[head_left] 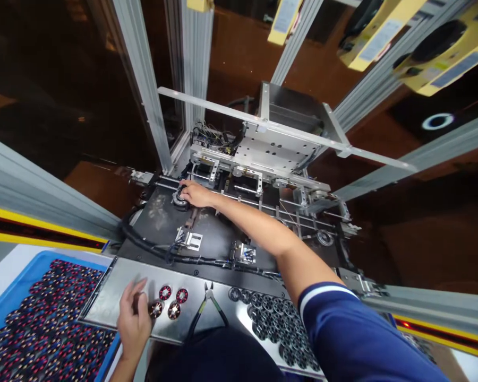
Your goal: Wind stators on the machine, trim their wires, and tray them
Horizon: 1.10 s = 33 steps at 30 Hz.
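My right hand reaches far across the black machine plate, its fingers closed on a round metal part at the plate's left end. The fingers cover much of that part. Over the metal shelf, my left hand is loosely curled, thumb and fingers apart, with nothing visible in it. Just right of it lie several round motor stators with red and copper windings. A pair of cutting pliers rests beyond them, handles toward me. Many dark metal rings are grouped on the shelf's right side.
A blue tray full of stators stands at the left. Brackets and a black cable sit on the plate. Aluminium posts, a crossbar and yellow-edged light bars surround the station. Another ring lies at right.
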Each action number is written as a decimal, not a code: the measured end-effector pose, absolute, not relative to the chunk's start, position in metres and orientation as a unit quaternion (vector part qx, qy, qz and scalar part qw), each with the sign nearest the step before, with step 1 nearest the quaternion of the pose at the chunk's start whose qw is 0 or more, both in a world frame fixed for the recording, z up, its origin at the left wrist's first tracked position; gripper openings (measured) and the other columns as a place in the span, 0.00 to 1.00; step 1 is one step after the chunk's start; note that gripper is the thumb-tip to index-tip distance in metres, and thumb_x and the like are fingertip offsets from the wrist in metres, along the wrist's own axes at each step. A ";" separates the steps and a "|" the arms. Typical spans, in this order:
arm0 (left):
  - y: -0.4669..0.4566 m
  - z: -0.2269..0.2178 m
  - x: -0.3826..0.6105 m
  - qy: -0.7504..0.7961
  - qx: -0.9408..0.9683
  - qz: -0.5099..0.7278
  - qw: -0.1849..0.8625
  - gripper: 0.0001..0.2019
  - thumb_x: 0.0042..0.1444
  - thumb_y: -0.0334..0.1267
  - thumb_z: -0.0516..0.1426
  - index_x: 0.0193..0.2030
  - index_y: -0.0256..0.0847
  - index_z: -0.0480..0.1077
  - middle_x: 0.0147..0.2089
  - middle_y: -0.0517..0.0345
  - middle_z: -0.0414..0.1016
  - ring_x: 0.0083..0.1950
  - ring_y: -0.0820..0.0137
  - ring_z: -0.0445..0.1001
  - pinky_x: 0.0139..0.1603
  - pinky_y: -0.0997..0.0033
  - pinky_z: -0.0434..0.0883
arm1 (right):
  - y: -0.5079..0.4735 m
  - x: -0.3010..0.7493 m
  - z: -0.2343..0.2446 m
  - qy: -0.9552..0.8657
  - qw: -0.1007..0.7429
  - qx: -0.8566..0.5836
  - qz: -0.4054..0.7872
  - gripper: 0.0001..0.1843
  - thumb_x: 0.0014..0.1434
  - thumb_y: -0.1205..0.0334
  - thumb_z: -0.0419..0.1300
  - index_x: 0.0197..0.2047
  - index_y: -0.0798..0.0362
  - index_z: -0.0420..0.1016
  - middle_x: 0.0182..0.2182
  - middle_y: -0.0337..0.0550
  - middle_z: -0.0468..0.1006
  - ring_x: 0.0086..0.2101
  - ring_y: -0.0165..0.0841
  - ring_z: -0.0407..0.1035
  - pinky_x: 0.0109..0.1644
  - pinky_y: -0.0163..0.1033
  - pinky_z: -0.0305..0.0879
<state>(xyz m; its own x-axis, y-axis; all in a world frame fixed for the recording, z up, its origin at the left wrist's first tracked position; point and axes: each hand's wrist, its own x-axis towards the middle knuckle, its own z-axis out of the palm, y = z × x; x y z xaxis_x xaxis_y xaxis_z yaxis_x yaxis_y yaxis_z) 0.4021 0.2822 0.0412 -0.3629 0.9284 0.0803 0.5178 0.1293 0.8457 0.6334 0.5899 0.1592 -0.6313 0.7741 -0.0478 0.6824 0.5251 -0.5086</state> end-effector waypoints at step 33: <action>0.287 0.043 0.401 0.716 0.523 0.404 0.224 0.27 0.62 0.47 0.52 0.64 0.36 0.59 0.51 0.42 0.77 0.53 0.58 0.76 0.58 0.53 0.69 | 0.535 0.639 0.187 -0.920 -0.021 -0.383 0.083 0.28 0.61 0.68 0.58 0.64 0.62 0.61 0.68 0.58 0.56 0.68 0.47 0.46 0.66 0.57 0.54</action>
<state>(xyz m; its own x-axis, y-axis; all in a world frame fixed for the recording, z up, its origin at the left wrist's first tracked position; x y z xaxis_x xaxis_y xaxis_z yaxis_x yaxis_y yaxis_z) 0.4006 0.2869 0.0426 -0.3522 0.9303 0.1023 0.5682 0.1257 0.8133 0.6388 0.5345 0.1865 -0.7060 0.7008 -0.1019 0.7078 0.6932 -0.1364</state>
